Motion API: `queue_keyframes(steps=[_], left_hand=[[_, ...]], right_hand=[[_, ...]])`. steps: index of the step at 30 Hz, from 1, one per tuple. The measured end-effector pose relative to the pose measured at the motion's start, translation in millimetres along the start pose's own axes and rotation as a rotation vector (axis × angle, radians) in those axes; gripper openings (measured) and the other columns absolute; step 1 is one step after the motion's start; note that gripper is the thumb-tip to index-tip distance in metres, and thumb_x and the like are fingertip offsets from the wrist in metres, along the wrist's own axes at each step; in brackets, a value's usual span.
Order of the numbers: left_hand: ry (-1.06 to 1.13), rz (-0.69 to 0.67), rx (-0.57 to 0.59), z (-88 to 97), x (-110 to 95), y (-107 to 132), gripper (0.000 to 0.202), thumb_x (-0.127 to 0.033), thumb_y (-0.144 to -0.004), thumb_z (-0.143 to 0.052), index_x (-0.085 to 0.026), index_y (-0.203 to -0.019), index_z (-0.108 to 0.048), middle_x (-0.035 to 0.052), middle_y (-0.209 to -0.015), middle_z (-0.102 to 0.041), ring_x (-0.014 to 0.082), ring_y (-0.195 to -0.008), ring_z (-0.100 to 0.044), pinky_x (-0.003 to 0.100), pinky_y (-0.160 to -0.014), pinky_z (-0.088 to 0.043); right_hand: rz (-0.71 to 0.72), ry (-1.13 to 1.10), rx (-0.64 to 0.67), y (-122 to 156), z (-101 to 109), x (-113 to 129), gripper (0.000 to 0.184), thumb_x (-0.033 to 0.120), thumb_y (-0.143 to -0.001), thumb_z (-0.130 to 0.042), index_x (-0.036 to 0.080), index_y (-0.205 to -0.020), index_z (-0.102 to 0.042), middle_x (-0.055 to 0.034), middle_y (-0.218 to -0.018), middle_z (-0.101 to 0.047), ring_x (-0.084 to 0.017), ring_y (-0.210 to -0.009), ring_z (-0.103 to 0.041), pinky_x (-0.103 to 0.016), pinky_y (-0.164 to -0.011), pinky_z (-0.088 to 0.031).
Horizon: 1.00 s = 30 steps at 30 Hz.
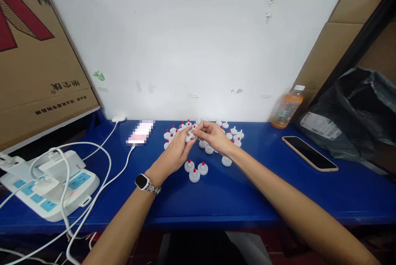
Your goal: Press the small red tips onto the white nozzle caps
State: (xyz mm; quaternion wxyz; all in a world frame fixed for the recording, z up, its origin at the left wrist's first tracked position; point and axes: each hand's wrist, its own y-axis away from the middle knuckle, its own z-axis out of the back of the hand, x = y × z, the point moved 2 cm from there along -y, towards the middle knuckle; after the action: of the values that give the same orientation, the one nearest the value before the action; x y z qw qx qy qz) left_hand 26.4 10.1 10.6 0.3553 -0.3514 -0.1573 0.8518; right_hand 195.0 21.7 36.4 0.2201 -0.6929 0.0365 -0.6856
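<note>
My left hand is closed around a white nozzle cap, thumb and fingers gripping its side. From the right, my right hand meets it with thumb and forefinger pinched at the cap's tip; whatever is between those fingertips is too small to make out. Nearest me stand three white caps with red tips, upright and close together. Behind and beside my hands are several more caps, some red-tipped, others with a bare white spout. My hands hide part of this group.
On the blue table, a power strip with looping white cables lies left, near a blurred-out device. A phone, an orange drink bottle and a dark plastic bag are right. Cardboard leans at the left.
</note>
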Motion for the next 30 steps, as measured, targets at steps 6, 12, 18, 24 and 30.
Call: queue_keyframes(steps=[6, 12, 18, 24, 30], left_hand=[[0.125, -0.011, -0.016, 2.6, -5.7, -0.3, 0.051, -0.043, -0.104, -0.036, -0.020, -0.149, -0.032, 0.0155, -0.150, -0.047, 0.0275, -0.139, -0.046, 0.048, -0.115, -0.039], [0.062, 0.085, -0.059, 0.7, -4.2, -4.8, 0.066, -0.046, -0.102, -0.040, -0.018, -0.156, -0.016, 0.0175, -0.142, -0.051, 0.0300, -0.131, -0.049, 0.051, -0.108, -0.042], [-0.195, 0.130, -0.173, 10.4, 6.5, -5.4, 0.042, -0.039, -0.099, -0.046, -0.020, -0.137, -0.046, 0.0113, -0.122, -0.058, 0.0276, -0.113, -0.054, 0.049, -0.101, -0.045], [-0.258, 0.086, -0.102, 9.3, 7.6, -2.5, 0.025, -0.037, -0.100, -0.044, -0.024, -0.115, -0.058, 0.0076, -0.115, -0.059, 0.0266, -0.107, -0.054, 0.047, -0.095, -0.046], [-0.236, 0.087, -0.076, 9.0, 4.6, -2.7, 0.021, -0.035, -0.100, -0.045, -0.024, -0.109, -0.061, 0.0070, -0.113, -0.059, 0.0267, -0.111, -0.053, 0.048, -0.099, -0.045]], right_hand=[[0.034, -0.054, 0.003, 5.0, -9.7, 5.2, 0.044, 0.054, -0.068, -0.082, 0.020, -0.070, -0.053, 0.0031, -0.065, -0.058, -0.011, -0.061, -0.051, -0.027, -0.061, -0.042], [0.078, 0.156, 0.000, -12.1, 9.4, 2.0, 0.032, 0.047, -0.080, -0.071, 0.020, -0.074, -0.055, 0.0005, -0.068, -0.062, -0.013, -0.061, -0.054, -0.027, -0.061, -0.043], [0.111, 0.760, -0.264, -92.6, 53.9, -21.1, 0.006, 0.019, -0.082, -0.061, 0.017, -0.076, -0.061, -0.0027, -0.074, -0.068, -0.015, -0.069, -0.061, -0.026, -0.067, -0.044], [-0.032, 1.134, -0.048, -145.7, 47.7, -55.6, 0.018, 0.010, -0.081, -0.057, 0.012, -0.089, -0.072, -0.0109, -0.092, -0.075, -0.018, -0.083, -0.065, -0.026, -0.076, -0.046], [-0.092, 1.172, 0.052, -148.7, 48.6, -64.3, 0.016, 0.016, -0.081, -0.063, 0.013, -0.089, -0.076, -0.0106, -0.091, -0.076, -0.018, -0.083, -0.067, -0.024, -0.079, -0.047]])
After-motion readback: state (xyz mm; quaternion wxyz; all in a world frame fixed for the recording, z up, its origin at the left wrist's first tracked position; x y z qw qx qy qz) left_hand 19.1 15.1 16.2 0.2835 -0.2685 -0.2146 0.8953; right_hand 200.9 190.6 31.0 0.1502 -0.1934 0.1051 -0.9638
